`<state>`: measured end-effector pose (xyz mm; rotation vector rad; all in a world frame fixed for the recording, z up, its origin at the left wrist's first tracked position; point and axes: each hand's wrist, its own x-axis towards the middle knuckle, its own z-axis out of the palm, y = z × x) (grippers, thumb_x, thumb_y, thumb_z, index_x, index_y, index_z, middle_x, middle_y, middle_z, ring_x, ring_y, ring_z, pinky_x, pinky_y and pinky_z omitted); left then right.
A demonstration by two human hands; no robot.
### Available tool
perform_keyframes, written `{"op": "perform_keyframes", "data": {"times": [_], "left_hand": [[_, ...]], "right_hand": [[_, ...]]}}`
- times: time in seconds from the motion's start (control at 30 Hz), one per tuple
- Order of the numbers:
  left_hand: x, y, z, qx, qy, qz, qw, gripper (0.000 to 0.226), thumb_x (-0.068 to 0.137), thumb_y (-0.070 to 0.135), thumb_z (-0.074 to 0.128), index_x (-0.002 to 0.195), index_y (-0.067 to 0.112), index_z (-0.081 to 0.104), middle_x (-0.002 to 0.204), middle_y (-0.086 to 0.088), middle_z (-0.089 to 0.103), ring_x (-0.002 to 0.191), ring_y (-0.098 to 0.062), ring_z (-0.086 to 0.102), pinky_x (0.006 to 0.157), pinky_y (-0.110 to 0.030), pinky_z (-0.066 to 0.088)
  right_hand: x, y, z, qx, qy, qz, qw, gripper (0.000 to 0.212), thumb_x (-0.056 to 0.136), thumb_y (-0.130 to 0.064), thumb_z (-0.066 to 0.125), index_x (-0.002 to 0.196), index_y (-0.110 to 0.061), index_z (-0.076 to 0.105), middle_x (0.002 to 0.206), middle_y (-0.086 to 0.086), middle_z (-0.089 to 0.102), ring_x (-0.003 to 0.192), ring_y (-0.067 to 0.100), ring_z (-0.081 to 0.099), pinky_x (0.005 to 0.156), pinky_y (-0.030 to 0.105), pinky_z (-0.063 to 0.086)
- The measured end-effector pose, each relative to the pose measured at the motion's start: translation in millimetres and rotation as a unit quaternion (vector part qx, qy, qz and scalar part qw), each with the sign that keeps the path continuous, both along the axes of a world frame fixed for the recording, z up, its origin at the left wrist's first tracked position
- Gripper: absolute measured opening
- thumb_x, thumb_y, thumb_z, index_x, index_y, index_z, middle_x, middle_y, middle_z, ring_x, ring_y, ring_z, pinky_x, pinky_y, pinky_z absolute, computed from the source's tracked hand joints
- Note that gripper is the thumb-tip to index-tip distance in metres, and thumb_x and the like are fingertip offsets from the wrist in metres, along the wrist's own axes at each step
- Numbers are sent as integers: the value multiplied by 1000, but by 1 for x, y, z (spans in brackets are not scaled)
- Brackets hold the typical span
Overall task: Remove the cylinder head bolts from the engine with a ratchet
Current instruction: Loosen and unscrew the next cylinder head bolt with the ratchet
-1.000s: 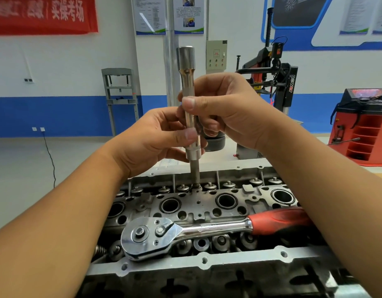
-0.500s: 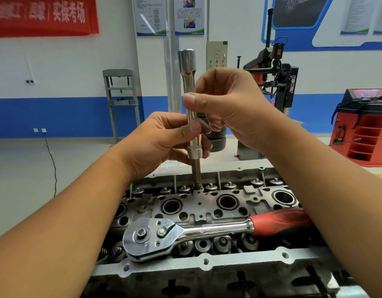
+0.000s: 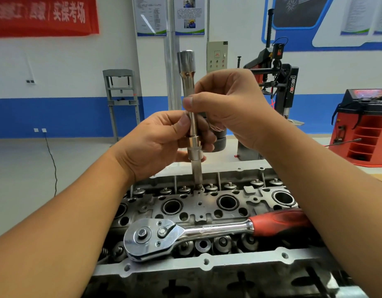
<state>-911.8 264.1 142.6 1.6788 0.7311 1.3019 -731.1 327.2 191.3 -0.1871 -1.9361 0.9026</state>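
A person's two bare hands work over an engine cylinder head (image 3: 207,203), seen from a head-worn camera looking forward and down. A long steel extension bar (image 3: 193,125) stands upright above the far side of the cylinder head, its lower tip seated on a bolt (image 3: 199,187) in the row of valve tops along the head's far edge. A wide socket end crowns the bar, well above both hands.

The left hand (image 3: 162,145) curls round the bar's lower collar, thumb and fingers holding it. The right hand (image 3: 228,104) pinches the bar higher up, thumb pressed across the front of the shaft. Both forearms reach in from the near corners, leaving a clear wedge of open space between them over the middle of the cylinder head.

A ratchet (image 3: 196,235) lies flat across the cylinder head's near half, untouched, its round chrome head toward the left and its red handle (image 3: 278,221) running under the right forearm. Nearer than the ratchet, the head's flat flange edge (image 3: 207,263) with small holes runs across the view.

Beyond the cylinder head is open floor, then a white and blue wall, with a red machine (image 3: 366,130) off to the right.
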Motion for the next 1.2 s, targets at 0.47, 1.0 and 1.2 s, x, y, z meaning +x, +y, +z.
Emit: {"op": "perform_keyframes", "data": {"times": [0.47, 1.0, 1.2], "left_hand": [[-3, -2, 1, -31, 17, -16, 999, 36, 95, 22, 59, 124, 4, 68, 113, -19, 72, 102, -33, 71, 85, -48, 59], [-2, -2, 1, -4, 21, 21, 1000, 32, 96, 32, 58, 113, 12, 76, 111, -15, 74, 101, -32, 73, 82, -43, 59], [1, 2, -1, 37, 21, 58, 997, 34, 85, 30, 74, 111, 8, 72, 105, -10, 74, 95, -24, 73, 75, -36, 59]], "right_hand": [[-1, 2, -1, -16, -20, 45, 999, 28, 90, -10, 78, 82, 11, 60, 56, 7, 56, 41, 15, 42, 45, 27, 33], [-3, 5, -3, -13, -19, 52, 998, 40, 86, -14, 78, 91, 21, 58, 67, 17, 53, 45, 16, 42, 43, 24, 34], [-1, 5, -2, -2, -23, 71, 997, 10, 81, -11, 79, 82, -4, 73, 72, 19, 63, 46, 17, 45, 44, 27, 35]]}}
